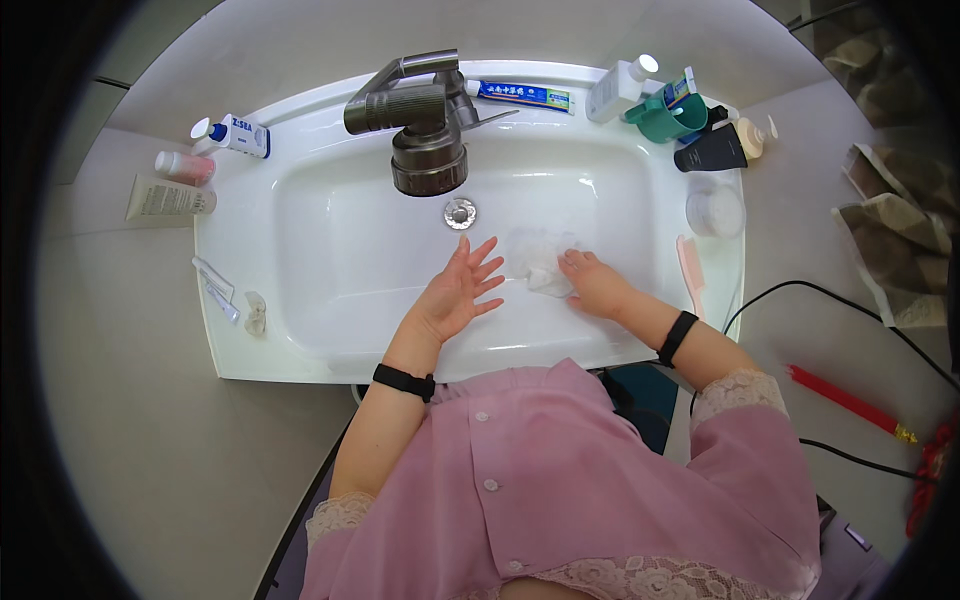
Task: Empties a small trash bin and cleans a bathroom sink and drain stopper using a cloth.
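A white washbasin (360, 315) spreads before me. In its right half lies a crumpled, wet white cloth or tissue (547, 279), with a thin, see-through part (529, 247) towards the back. The fingertips of my right hand (600, 285) touch its right side, thumb nearer to me; whether they grip it is hard to see. My left hand (454, 292) hovers over the middle of the basin, fingers spread and palm turned up, holding nothing. Just behind its fingertips is the metal drain (460, 214). A dark metal faucet (429, 161) hangs over the back of the basin; no stream shows beneath it.
Along the rim stand a toothpaste tube (525, 96), a white bottle (611, 94), a green cup (671, 120), a black tube (709, 150), a round jar (715, 210) and a pink comb (690, 270). On the left are several bottles and tubes (172, 198) and a small crumpled piece (256, 313).
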`<state>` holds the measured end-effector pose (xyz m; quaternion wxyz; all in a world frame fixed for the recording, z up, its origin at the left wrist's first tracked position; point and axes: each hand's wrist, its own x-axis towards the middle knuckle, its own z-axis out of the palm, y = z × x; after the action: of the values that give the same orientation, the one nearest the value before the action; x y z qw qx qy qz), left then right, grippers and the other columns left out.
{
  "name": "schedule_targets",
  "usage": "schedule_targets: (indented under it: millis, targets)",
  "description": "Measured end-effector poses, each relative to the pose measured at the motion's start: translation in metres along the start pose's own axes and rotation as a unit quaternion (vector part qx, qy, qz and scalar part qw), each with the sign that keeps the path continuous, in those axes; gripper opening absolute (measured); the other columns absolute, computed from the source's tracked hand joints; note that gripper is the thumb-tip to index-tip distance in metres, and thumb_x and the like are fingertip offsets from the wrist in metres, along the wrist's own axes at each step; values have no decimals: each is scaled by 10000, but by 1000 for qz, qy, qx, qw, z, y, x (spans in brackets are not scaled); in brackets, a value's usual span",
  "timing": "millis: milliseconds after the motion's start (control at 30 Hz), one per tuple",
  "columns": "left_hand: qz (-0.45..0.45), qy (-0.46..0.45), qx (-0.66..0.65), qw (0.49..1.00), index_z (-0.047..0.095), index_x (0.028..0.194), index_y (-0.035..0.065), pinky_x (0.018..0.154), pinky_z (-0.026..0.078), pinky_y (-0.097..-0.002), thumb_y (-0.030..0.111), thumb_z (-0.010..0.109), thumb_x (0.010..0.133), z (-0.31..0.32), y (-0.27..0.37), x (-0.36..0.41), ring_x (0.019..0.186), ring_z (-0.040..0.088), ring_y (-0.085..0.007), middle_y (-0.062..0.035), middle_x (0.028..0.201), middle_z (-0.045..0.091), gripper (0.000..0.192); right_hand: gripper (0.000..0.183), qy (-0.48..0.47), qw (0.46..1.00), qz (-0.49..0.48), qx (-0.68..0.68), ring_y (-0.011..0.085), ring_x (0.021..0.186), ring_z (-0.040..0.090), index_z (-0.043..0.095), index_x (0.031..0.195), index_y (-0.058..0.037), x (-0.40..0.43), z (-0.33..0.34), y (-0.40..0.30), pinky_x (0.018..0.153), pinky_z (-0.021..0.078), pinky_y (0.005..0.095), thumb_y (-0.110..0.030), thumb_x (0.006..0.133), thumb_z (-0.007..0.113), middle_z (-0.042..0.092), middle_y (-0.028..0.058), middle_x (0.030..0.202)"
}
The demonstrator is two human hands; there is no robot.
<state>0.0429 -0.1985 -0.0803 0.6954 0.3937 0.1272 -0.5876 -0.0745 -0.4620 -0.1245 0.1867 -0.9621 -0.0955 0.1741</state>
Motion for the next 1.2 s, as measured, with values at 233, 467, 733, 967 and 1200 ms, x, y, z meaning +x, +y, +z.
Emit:
schedule_targets:
  millis: [233,467,733,967,1200]
  targets:
    - [-1,11,3,1000,296,1483,186,1104,260,-489,671,366,915,-4,-5,-3,1379,252,-329,-157,1520,246,750,226,-90,993,20,-70,343,952,579,617,928,10,39,37,2,815,506,407,-116,741,636,594,159,1020]
    - [-13,111,120,986,289,1489,199,1060,329,-457,294,639,886,-13,-20,-8,1369,275,-308,-143,1528,244,704,52,-6,1000,-6,23,327,735,605,604,794,-43,47,12,-45,686,502,424,-55,751,577,600,137,795]
    - [158,178,354,905,515,1336,107,893,466,-303,56,771,686,-22,-29,-9,1078,591,-202,-126,1210,618,701,86,105,958,-23,266,327,724,601,615,845,-40,67,-24,-110,667,502,391,-49,762,593,613,122,818]
    - [213,402,354,817,680,996,34,697,491,-282,68,717,755,-61,-6,-27,768,631,-146,-67,895,696,245,243,97,770,68,626,180,797,646,625,1067,-27,152,-41,-124,749,547,298,-183,880,632,651,88,881]
    - [264,400,187,858,665,1011,2,707,483,-264,24,674,798,-69,4,-55,797,610,-111,-33,918,676,214,161,-211,307,-146,917,75,564,504,610,1006,-71,199,-67,-98,494,386,178,-100,944,464,556,8,678]
